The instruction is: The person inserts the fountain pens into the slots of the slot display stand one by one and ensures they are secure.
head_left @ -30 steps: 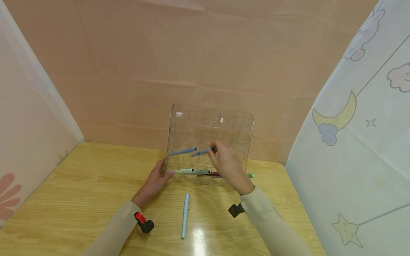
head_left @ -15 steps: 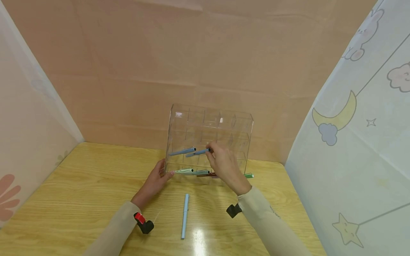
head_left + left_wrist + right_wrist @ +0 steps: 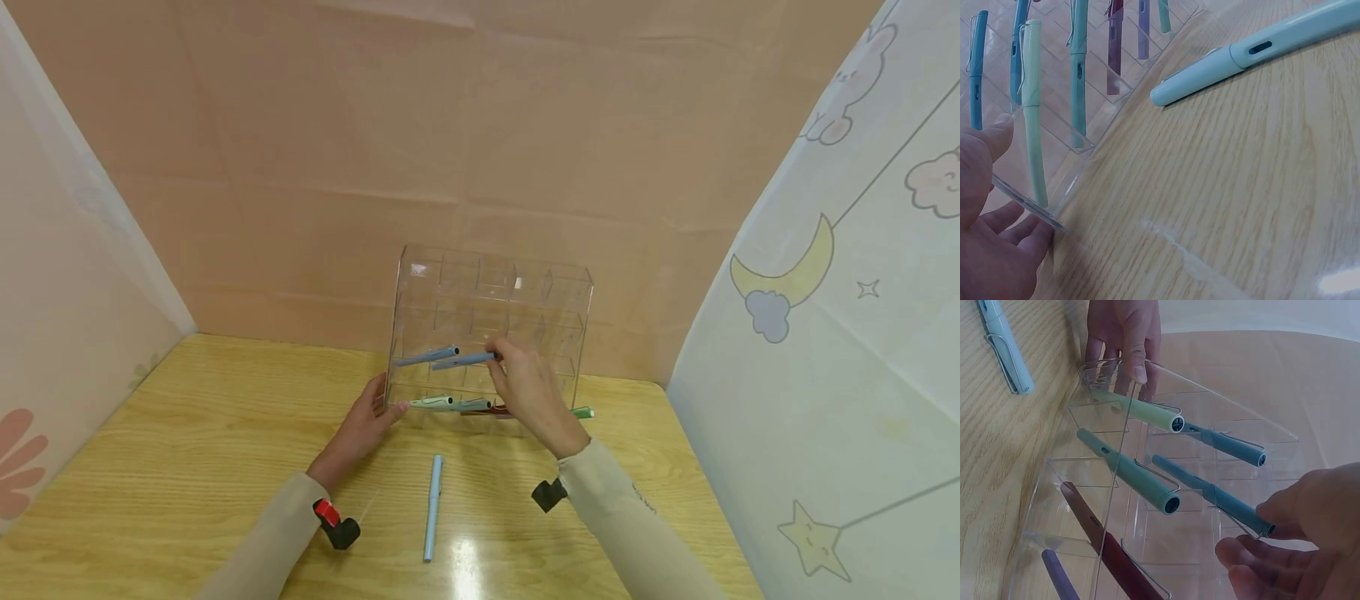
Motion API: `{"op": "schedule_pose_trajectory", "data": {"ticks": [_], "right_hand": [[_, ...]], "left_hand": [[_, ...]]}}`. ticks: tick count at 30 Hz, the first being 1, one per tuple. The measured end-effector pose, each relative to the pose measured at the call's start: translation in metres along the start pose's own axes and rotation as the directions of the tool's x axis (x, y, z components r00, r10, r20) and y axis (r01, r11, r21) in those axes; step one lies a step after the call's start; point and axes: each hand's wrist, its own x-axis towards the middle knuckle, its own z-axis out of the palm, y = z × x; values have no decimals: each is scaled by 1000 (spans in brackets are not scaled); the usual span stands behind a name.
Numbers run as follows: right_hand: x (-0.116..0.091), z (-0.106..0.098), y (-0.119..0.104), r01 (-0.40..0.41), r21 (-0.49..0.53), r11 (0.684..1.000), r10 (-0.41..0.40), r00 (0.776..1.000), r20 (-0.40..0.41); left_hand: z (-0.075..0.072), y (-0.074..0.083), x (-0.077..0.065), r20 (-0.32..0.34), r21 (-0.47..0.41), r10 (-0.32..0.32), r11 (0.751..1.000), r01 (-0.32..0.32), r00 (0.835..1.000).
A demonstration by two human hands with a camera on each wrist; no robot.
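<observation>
A clear acrylic pen rack [image 3: 492,293] with rows of compartments stands tilted on the table. My left hand [image 3: 367,421] grips its lower left side, thumb in front and fingers behind. With thumb and fingers, my right hand [image 3: 528,387] pinches the cap end of a blue pen [image 3: 1235,508], which slants into the second row from the bottom. Left of it another blue pen [image 3: 427,357] lies in the same row. Along the bottom row lie a pale green pen [image 3: 1032,112], a teal pen [image 3: 1138,478], a dark red pen [image 3: 1113,550] and a purple pen [image 3: 1060,575].
A light blue capped pen [image 3: 433,508] lies on the wooden table [image 3: 225,467] in front of the rack. The end of a green pen [image 3: 583,412] sticks out at the rack's lower right. Fabric walls [image 3: 480,125] enclose the table behind and at both sides.
My right hand has shifted slightly left and down with the blue pen, which now lies flatter and farther left in its row. My left hand stays on the rack.
</observation>
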Motion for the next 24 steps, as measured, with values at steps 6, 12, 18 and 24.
{"op": "schedule_pose_trajectory", "data": {"ticks": [6, 12, 18, 24], "right_hand": [[2, -2, 2, -100, 72, 992, 98, 995, 29], [2, -3, 5, -166, 100, 981, 161, 985, 55], [3, -3, 4, -160, 117, 980, 154, 987, 54], [1, -2, 2, -131, 102, 986, 129, 991, 27]], "left_hand": [[1, 1, -1, -4, 3, -10, 1000, 10, 1000], [2, 1, -3, -1, -10, -9, 1000, 9, 1000], [3, 2, -5, -3, -12, -16, 1000, 16, 1000], [4, 0, -5, -6, -16, -10, 1000, 9, 1000]]}}
